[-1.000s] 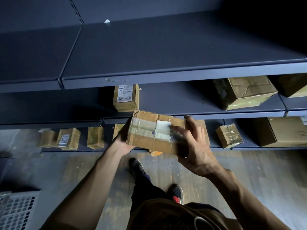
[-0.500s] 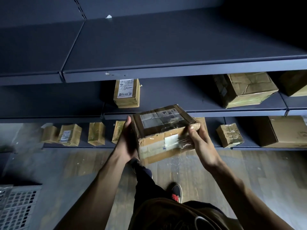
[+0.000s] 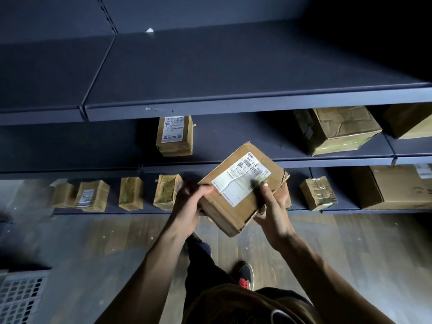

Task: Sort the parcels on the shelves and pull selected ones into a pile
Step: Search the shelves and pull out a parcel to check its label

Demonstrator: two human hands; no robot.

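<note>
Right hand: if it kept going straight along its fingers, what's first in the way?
The right hand already grips the parcel, fingers pointing up toward the shelves. Beyond the parcel, that line probably meets the middle shelf edge first, though depth is unclear from this one view.

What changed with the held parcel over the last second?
The parcel was turned over in both hands: a taped side faced up a second ago, now the white shipping label does. The left hand shifted from behind it to its left edge; the right hand moved from over the top to cradling the right corner. Both kept hold throughout. The boxes on the shelves stayed put.
</note>
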